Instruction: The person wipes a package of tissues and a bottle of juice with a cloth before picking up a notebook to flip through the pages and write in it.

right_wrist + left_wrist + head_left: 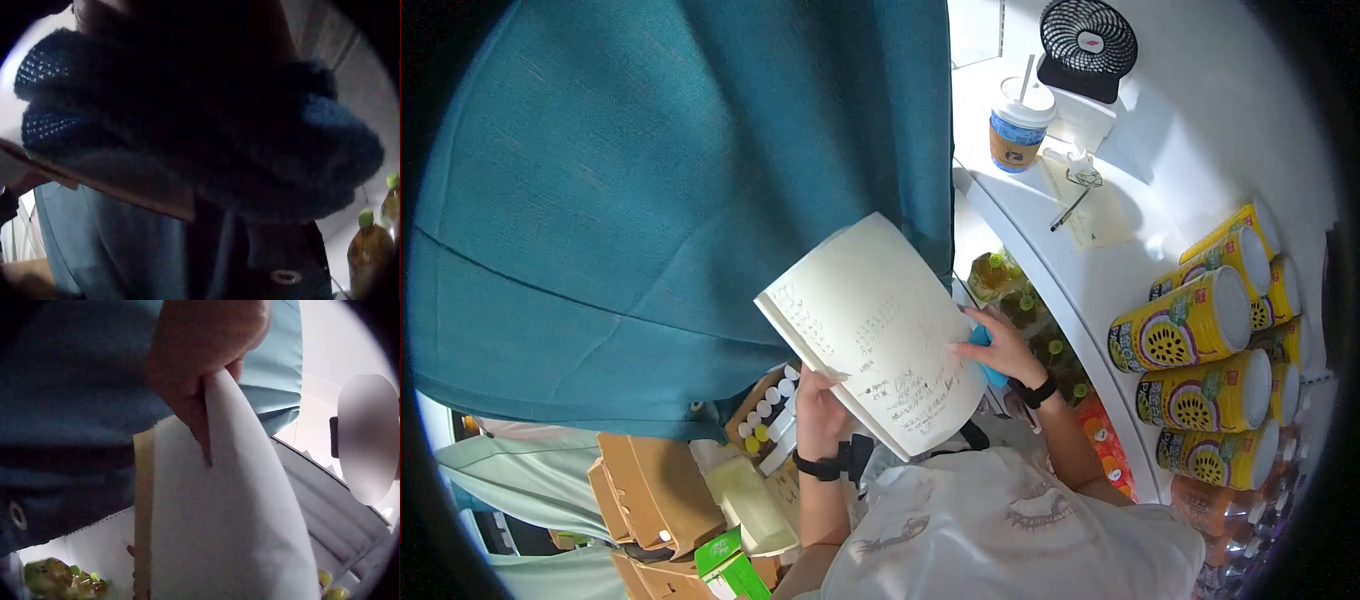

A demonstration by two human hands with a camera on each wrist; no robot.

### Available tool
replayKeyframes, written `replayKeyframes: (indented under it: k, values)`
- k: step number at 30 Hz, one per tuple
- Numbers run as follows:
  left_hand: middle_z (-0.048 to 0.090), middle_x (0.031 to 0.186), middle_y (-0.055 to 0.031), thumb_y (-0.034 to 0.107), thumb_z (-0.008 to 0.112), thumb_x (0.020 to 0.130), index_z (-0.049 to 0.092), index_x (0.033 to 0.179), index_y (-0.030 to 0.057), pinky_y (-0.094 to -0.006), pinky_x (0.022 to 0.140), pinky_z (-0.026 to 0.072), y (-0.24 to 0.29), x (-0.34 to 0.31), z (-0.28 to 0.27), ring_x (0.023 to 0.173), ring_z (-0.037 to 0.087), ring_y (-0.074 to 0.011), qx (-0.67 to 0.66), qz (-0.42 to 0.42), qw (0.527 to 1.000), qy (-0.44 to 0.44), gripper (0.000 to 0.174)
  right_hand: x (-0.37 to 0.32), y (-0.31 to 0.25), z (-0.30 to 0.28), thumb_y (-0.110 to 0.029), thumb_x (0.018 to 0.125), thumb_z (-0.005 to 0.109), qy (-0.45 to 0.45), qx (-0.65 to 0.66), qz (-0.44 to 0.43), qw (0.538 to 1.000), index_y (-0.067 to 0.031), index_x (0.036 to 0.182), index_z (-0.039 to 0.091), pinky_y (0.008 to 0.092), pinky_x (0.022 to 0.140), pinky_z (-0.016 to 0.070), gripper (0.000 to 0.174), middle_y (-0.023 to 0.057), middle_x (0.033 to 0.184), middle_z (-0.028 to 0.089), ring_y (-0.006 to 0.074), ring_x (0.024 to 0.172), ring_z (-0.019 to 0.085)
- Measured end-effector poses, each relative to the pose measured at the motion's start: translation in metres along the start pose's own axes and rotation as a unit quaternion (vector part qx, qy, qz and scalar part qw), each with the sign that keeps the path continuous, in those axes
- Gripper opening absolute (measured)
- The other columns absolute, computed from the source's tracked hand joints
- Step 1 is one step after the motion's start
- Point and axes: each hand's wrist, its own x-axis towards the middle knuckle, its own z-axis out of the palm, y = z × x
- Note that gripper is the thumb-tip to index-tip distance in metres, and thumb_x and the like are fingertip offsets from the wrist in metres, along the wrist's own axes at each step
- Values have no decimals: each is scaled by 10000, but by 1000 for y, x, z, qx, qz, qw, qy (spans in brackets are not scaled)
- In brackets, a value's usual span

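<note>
An open notebook (880, 340) with handwritten lines on its pale page is held tilted in front of the body. My left hand (820, 405) grips its lower left edge, thumb on the page side. In the left wrist view that hand (209, 356) pinches the white sheets (219, 506) beside a tan edge strip. At the notebook's right edge, my right hand (1008, 348) holds a bunched blue cloth (988, 350), its thumb at the page margin. The fuzzy cloth (206, 144) looks dark in the right wrist view and hides most of that hand.
A teal curtain (690, 200) hangs behind the notebook. On the white counter (1145, 260) are a lidded cup (1018, 130), a pen (1068, 210), a small fan (1088, 45) and several yellow cans (1180, 325). Bottles (1000, 275) stand below it; cardboard boxes (650, 490) are lower left.
</note>
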Motion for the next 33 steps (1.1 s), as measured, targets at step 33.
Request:
replayKeyframes:
  k: [33]
  values:
    - [551,1137,-112,97,455,817,485,1224,-41,-276,882,400,-16,47,-16,1034,495,-161,151,38,987,51,431,-48,10,16,-154,871,654,-71,254,92,960,23,1046,661,254,792,466,249,77,982,689,103,883,597]
